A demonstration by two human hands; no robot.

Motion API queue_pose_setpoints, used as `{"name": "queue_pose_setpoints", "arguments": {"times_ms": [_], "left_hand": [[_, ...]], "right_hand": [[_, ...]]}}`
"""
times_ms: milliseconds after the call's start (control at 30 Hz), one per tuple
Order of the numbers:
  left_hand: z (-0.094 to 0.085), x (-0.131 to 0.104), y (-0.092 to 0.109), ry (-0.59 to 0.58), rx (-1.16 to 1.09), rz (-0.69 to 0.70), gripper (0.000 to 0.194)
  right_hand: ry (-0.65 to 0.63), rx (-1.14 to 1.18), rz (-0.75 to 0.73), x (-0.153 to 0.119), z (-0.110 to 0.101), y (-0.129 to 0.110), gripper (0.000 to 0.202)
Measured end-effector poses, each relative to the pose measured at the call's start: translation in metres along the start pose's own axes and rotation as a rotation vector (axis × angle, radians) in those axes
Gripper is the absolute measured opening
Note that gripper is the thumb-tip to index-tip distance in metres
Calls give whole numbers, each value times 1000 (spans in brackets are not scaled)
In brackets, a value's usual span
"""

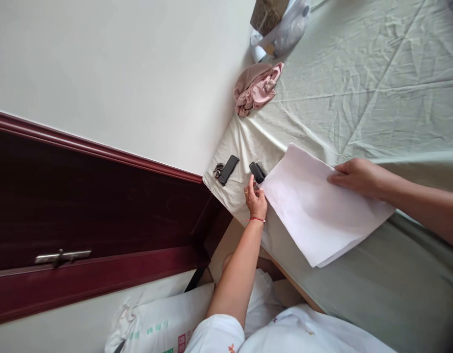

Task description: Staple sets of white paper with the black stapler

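Through the head camera I see the paper (324, 213), a thin stack lying aslant over the cloth (395, 117), with clock directions taken from its middle. At two o'clock the right hand (353, 175) pinches its edge, thumb uppermost. At nine the left hand (256, 203) lies at its corner, index finger extended and the others curled; whether these grasp the corner or the black device (258, 172) at ten, I cannot tell. I judge the paper light, limp, easily creased and apt to slide sheet over sheet; a flat pinch at opposite edges suits it. The device blocks that corner. Beyond it, also toward ten, lies a dark case (229, 169); at eleven, a pink garment (257, 88); at eight, a sack (163, 314).
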State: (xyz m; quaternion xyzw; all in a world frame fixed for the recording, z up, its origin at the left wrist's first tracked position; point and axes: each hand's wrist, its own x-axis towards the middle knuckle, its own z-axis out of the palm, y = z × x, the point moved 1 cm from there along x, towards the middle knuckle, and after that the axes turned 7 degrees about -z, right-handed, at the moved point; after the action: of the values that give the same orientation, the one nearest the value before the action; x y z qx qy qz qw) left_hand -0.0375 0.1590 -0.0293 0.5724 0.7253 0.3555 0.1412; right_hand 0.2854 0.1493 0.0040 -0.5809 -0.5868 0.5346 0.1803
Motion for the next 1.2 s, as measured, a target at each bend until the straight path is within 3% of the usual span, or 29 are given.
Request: {"name": "queue_pose_setpoints", "arguments": {"times_ms": [500,733,900,1100,1200], "left_hand": [[3,1,-3,51,118,54,64],[9,0,0,63,108,26,55],[7,-2,4,16,57,37,59],[4,-3,2,48,-75,-118,71],[3,-2,-1,115,-203,-220,63]], "right_hand": [[62,-139,3,-1,-11,-2,22],[79,-166,-33,4,-9,3,19],[122,-147,-89,7,-8,8,17],[364,-107,-183,2,0,11,14],[362,44,-276,-2,2,13,20]]}}
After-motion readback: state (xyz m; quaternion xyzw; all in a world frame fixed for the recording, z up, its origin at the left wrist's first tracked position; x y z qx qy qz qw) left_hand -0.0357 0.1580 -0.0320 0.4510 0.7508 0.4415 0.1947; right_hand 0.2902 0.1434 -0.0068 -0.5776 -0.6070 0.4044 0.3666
